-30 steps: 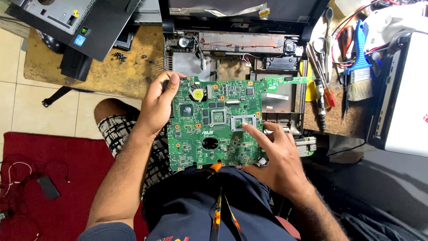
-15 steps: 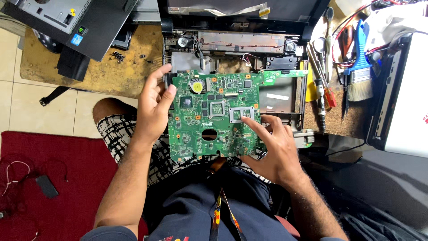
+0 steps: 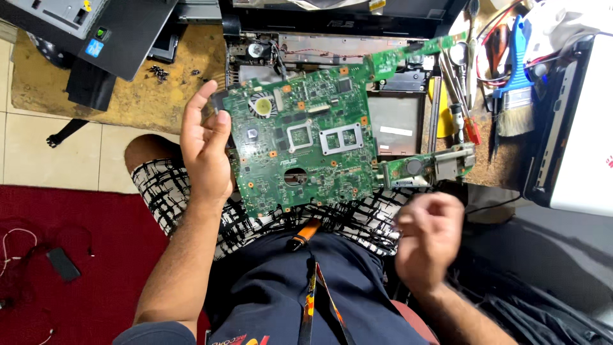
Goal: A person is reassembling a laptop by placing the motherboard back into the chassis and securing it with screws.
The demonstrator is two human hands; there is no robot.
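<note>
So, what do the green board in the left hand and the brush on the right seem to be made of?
Green board: rigid laminate, likely fibreglass, matte green, with shiny metal frames around the chips. Brush: glossy blue handle, probably plastic, and pale bristles, material unclear. The left hand holds the board's edge.

**Where things lie around you**

Your left hand is at the left edge of the circuit board, above your lap. Behind the board lies the opened laptop base on the bench. Tools lie right of it; your right hand is apart, below the board's right corner.
</note>
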